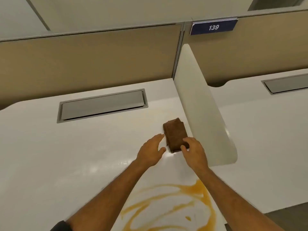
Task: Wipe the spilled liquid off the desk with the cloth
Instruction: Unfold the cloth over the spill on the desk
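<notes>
The folded brown fabric cloth (175, 134) lies just beside the white divider panel (206, 104). Right hand (194, 151) curls its fingers on the cloth's near end; left hand (152, 150) hovers with fingers spread, holding nothing. Soft and light, the cloth probably lifts best pinched through all layers at that end.

A brown cloth (175, 134), folded into a thick rectangular pad, lies flat on the white worktop (50, 155) just beside the white divider panel. An orange-yellow spilled liquid (196, 190) spreads in thin swirls and streaks across the worktop's near edge, well apart from the cloth.
</notes>
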Available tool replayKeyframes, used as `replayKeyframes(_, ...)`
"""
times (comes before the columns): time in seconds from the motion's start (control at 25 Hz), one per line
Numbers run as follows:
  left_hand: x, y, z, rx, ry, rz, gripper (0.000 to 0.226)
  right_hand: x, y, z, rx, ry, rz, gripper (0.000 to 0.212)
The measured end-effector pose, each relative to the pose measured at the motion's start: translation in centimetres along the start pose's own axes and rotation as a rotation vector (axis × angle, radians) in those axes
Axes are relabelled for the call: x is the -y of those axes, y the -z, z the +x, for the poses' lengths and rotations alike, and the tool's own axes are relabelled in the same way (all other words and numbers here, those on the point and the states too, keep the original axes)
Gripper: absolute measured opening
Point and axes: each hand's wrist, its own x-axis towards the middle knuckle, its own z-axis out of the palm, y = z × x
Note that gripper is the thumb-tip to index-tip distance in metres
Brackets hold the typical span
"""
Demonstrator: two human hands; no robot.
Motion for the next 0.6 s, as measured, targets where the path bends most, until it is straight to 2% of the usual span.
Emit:
replayKeyframes(0.2,-0.2,-3.0,3.8,0.007,0.021,-0.090,0.057,-1.1,-2.1,3.4,0.049,-0.109,0.078,0.057)
replayKeyframes(0.32,-0.1,-4.6,4.5,0.045,-0.002,-0.041,0.062,-2.1,-3.2,4.0,0.068,-0.180,0.147,0.067)
replayKeyframes(0.48,0.4,-5.6,4.8,0.128,-0.016,0.029,0.074,-2.9,-3.9,4.7,0.100,-0.350,0.305,0.071)
replayKeyframes(0.6,0.7,-4.8,4.2,0.128,-0.022,-0.023,0.076,-2.2,-3.8,4.3,0.121,-0.438,0.490,0.060)
